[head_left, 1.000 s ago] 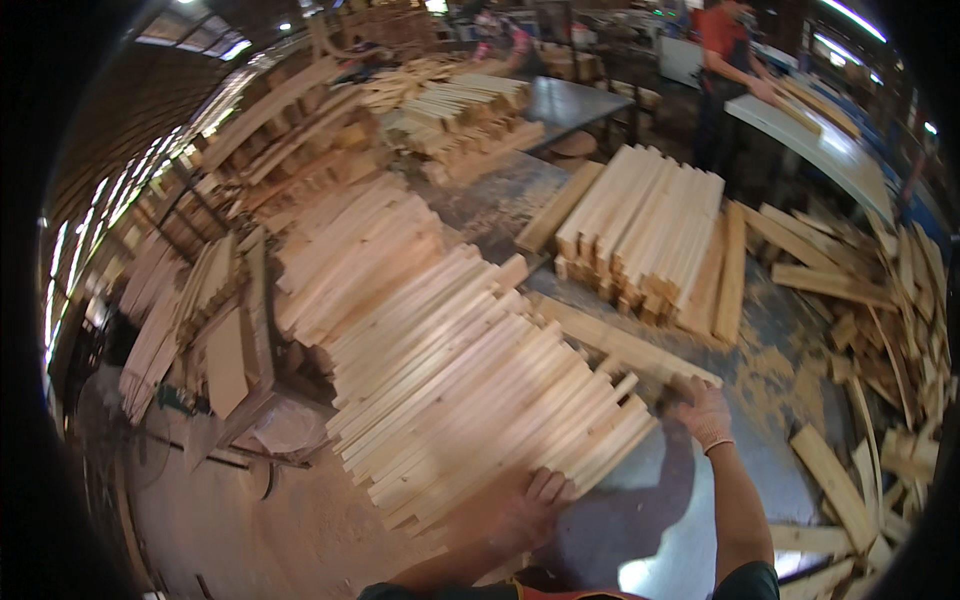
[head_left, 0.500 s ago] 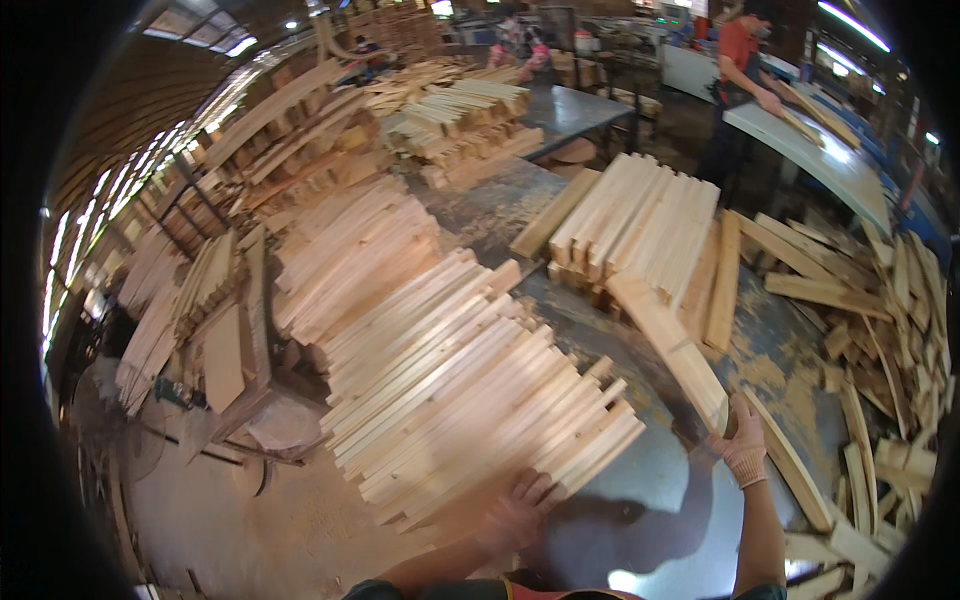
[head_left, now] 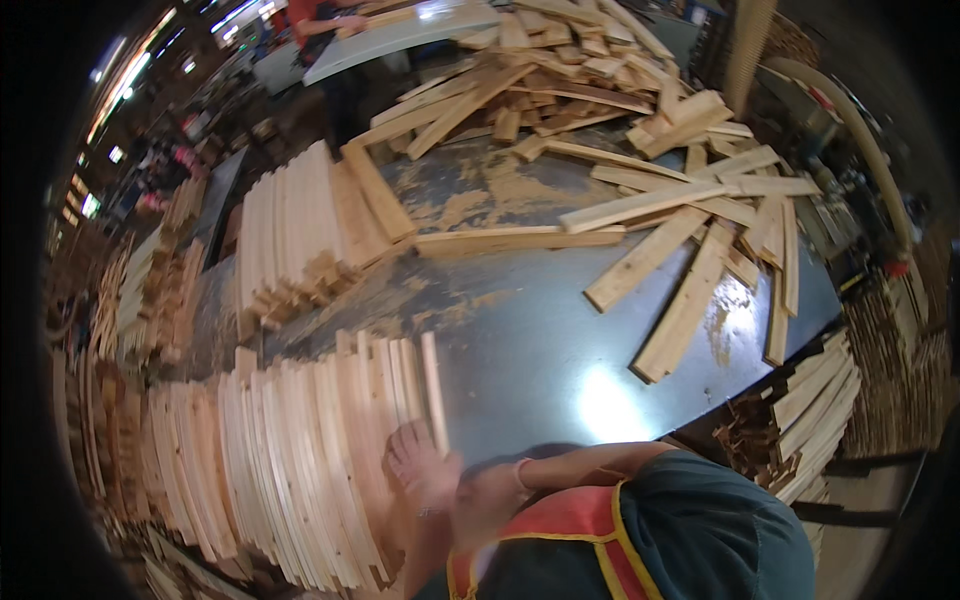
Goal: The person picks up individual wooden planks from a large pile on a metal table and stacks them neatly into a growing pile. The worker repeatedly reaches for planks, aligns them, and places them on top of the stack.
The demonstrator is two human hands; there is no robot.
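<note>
A wide row of pale wooden strips (head_left: 310,450) lies side by side on the metal table at the near left. Along its right edge, slightly apart, a single wooden strip (head_left: 433,385) has its near end at my hands. My left hand (head_left: 410,457) rests at the right side of the row, fingers spread. My right hand (head_left: 485,500) has come across my body beside the left one, close to that strip's near end. Motion blur smears its fingers, so its grip does not show.
Beyond the row stands a stacked pile of boards (head_left: 290,215). One loose board (head_left: 520,240) lies across the metal table (head_left: 540,330). A jumbled heap of offcuts (head_left: 690,190) covers the far right. At the far table another person's hand (head_left: 350,25) rests near a board.
My view has swung right. The board my right hand gripped has left its place by the farther stack, and that hand has moved left beside my left hand. A strip now lies along the row's edge.
</note>
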